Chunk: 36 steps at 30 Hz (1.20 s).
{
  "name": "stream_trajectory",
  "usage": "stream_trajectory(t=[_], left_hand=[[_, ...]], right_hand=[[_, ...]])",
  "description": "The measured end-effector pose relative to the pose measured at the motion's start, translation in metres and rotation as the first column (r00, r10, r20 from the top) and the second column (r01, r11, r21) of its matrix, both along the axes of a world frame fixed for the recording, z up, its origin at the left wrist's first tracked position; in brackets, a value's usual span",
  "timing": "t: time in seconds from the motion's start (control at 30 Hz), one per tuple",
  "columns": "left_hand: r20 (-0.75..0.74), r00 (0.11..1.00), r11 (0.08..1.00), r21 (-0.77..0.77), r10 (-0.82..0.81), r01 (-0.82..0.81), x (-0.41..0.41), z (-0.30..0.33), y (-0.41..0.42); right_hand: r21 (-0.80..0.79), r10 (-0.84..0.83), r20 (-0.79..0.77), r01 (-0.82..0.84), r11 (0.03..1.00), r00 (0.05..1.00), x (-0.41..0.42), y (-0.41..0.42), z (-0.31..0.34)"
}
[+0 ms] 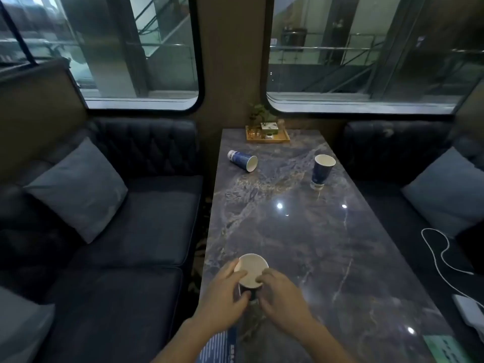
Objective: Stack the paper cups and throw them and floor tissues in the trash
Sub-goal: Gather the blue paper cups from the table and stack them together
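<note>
A dark blue paper cup (252,269) with a white inside stands near the front left of the marble table (301,231). My left hand (225,299) wraps its left side and my right hand (281,294) grips its right side and rim. A second blue cup (242,160) lies tipped on its side at the far left of the table, its mouth towards me. A third blue cup (322,171) stands upright at the far right. No tissues or trash bin are in view.
A wooden tray (267,137) with a small plant and ornaments sits at the table's far end under the windows. Dark sofas with grey cushions (78,189) flank the table. A white cable (442,255) and charger lie on the right sofa. A blue leaflet (220,347) lies at the front edge.
</note>
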<state>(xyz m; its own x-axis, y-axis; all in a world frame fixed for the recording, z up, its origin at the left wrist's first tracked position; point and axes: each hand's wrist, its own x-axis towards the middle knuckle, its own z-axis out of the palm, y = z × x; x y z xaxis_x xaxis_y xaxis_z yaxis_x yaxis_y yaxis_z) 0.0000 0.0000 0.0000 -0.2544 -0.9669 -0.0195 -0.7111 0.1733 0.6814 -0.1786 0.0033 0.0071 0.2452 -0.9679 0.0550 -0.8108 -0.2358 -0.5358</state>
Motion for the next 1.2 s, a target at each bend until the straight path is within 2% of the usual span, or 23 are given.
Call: stream_trajectory(t=[0.2,0.3,0.47,0.6,0.7,0.9,1.07,1.2], left_hand=[[-0.005,0.999,0.994,0.103,0.05,-0.049,-0.001,-0.008,0.013],[-0.058,0.994,0.988,0.132,0.091,-0.083,-0.005,-0.006,0.019],[-0.124,0.974,0.969,0.189,0.188,-0.163,-0.004,0.0,0.031],[-0.133,0.974,0.963,0.222,0.183,-0.151,-0.01,0.006,0.047],[-0.161,0.967,0.961,0.224,0.198,-0.159,-0.015,0.009,0.053],[-0.33,0.902,0.938,0.294,0.278,-0.181,-0.011,-0.004,0.049],[-0.341,0.892,0.934,0.302,0.295,-0.193,0.019,-0.012,0.033],[-0.344,0.911,0.944,0.306,0.228,-0.121,0.047,-0.01,0.018]], right_hand=[[0.051,-0.003,0.021,0.002,0.999,1.0,-0.003,0.006,-0.015],[0.037,-0.03,0.057,0.028,0.999,0.998,-0.011,0.007,-0.028],[0.019,-0.167,0.316,0.17,0.985,0.934,-0.032,0.014,-0.033],[0.001,-0.194,0.428,0.215,0.977,0.882,-0.039,0.021,-0.025],[-0.028,-0.14,0.466,0.172,0.985,0.874,-0.035,0.026,-0.019],[-0.025,-0.062,0.526,0.088,0.996,0.848,-0.013,0.037,-0.005],[0.031,-0.144,0.548,0.152,0.988,0.824,0.01,0.03,0.002],[0.118,-0.274,0.582,0.254,0.96,0.766,0.031,0.024,0.005]])
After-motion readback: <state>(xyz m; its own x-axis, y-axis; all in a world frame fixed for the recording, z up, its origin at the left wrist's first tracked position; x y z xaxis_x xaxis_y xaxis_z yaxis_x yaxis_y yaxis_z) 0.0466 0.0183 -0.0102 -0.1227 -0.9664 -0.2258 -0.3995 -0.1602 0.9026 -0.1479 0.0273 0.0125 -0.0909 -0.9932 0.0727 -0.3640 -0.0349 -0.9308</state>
